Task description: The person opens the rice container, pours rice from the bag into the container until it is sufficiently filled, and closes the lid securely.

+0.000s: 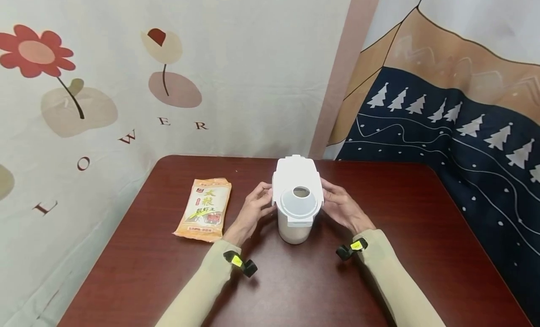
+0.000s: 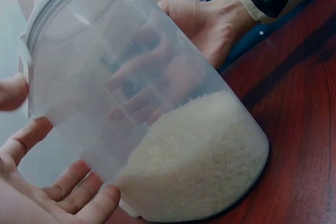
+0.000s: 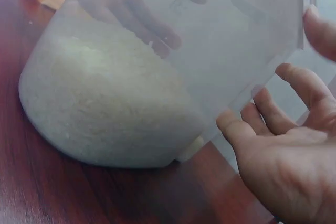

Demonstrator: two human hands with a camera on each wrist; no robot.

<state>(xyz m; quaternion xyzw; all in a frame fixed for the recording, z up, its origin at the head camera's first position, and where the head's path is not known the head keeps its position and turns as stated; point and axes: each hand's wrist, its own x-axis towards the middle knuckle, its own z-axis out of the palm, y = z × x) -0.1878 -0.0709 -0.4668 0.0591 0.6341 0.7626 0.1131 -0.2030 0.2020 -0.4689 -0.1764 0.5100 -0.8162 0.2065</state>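
A tall clear storage container [image 1: 294, 232] with a white lid [image 1: 295, 174] stands upright on the table, and a round cap with a clear circle sits on the lid's near end. White rice [image 2: 194, 156] fills its lower part. My left hand [image 1: 252, 210] holds the container's left side, thumb at the lid's side clip and fingertips against the wall. On the opposite side my right hand [image 1: 343, 207] holds it the same way, its thumb [image 3: 321, 34] at the lid's edge.
To the left of my left hand, an orange and white food packet [image 1: 204, 210] lies flat on the dark red wooden table [image 1: 291, 289]. Behind the table hang a pale flower-print cloth [image 1: 253, 74] and a cloth with mountains and trees [image 1: 422, 111].
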